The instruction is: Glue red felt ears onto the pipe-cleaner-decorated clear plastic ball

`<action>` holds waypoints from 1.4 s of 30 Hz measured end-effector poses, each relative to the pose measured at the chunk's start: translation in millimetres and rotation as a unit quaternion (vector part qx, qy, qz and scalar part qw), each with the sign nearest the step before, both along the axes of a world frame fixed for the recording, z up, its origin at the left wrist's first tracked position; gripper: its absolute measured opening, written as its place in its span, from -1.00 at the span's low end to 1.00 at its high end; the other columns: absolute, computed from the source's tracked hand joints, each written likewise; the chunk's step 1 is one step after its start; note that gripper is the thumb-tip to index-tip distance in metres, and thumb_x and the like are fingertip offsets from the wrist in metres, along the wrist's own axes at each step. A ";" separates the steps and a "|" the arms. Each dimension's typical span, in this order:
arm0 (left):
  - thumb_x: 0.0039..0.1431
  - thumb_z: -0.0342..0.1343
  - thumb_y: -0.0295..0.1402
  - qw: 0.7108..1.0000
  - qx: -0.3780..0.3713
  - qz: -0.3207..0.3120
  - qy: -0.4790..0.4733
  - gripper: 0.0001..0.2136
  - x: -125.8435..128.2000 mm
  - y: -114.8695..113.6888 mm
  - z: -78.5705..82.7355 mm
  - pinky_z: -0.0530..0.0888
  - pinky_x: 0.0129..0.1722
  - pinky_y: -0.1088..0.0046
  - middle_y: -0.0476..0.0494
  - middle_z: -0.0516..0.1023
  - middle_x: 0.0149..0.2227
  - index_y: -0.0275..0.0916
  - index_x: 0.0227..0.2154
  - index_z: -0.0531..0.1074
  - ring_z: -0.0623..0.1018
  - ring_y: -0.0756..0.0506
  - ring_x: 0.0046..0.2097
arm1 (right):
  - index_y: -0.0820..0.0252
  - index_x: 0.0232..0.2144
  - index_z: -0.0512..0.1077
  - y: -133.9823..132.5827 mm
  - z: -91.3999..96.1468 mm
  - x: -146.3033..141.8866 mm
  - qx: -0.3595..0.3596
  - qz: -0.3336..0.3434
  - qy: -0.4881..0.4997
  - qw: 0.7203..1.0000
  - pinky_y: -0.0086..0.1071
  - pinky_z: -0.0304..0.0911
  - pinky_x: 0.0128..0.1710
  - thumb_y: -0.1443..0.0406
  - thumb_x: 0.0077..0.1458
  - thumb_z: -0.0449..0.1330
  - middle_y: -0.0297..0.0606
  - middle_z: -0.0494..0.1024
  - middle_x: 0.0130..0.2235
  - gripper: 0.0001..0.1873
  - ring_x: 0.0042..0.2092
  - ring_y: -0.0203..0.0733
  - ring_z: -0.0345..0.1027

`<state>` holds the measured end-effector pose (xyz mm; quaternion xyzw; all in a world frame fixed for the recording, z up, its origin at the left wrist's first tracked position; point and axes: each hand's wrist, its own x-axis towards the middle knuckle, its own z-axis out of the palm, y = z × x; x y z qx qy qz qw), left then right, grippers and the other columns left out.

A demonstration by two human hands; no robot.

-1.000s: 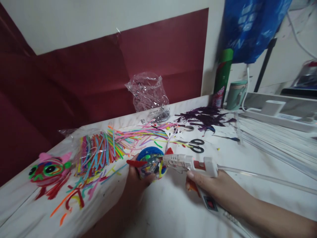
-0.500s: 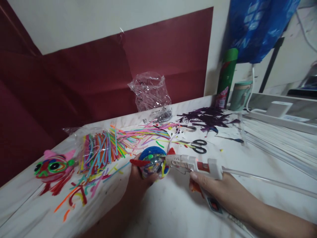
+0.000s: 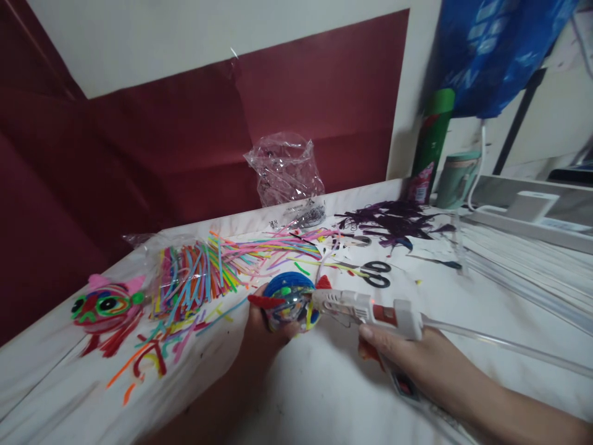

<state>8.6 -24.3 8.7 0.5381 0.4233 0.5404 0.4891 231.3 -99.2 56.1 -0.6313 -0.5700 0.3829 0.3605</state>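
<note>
My left hand [image 3: 259,334] is closed around a small round craft ball [image 3: 290,303] with a blue top, many colours inside and red pieces sticking out at its sides. My right hand [image 3: 407,358] grips a white hot glue gun [image 3: 365,309] with a clear glue stick [image 3: 500,343] trailing from its back. The gun's nozzle touches the right side of the ball. Both hands hover just above the white table [image 3: 324,395].
A pile of coloured pipe-cleaner strips [image 3: 208,275] lies left of the ball, with a finished red animal figure [image 3: 106,306] farther left. Black-handled scissors [image 3: 375,274], purple scraps [image 3: 389,219], a crumpled clear bag [image 3: 287,170], a green can [image 3: 428,145] and a power strip [image 3: 532,213] sit behind.
Both hands, the ball and the glue gun keep the same hold. The view has drifted a little, so everything sits slightly to the right.
</note>
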 end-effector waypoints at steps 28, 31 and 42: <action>-0.40 0.39 -0.46 0.997 -0.030 -0.025 -0.067 -0.22 -2.5 4.3 -3.8 0.47 -0.11 0.14 -0.23 0.53 -0.06 -0.18 0.03 0.27 0.54 -0.35 -0.08 | 0.16 -0.64 0.36 4.6 3.9 5.6 -0.035 0.006 0.038 0.999 -0.45 0.12 -0.64 -0.06 -0.03 0.06 -0.38 0.33 -0.67 -0.56 -0.66 -0.32 0.16; -0.36 0.39 -0.47 0.997 -0.034 -0.030 -0.055 -0.26 -3.4 2.7 0.6 0.47 -0.10 0.17 -0.23 0.53 -0.05 -0.19 0.01 0.29 0.53 -0.32 -0.06 | 0.17 -0.68 0.35 6.1 5.6 7.9 -0.062 -0.021 0.018 0.998 -0.45 0.12 -0.63 -0.07 -0.04 0.07 -0.40 0.26 -0.73 -0.53 -0.66 -0.30 0.16; -0.36 0.39 -0.42 0.997 -0.016 -0.038 -0.070 -0.26 5.4 -0.7 7.8 0.50 -0.14 0.15 -0.27 0.54 -0.07 -0.20 0.02 0.29 0.55 -0.35 -0.08 | 0.20 -0.63 0.41 10.2 -1.6 10.9 -0.018 -0.001 0.052 0.998 -0.48 0.12 -0.60 -0.01 0.01 0.08 -0.38 0.34 -0.65 -0.57 -0.61 -0.33 0.18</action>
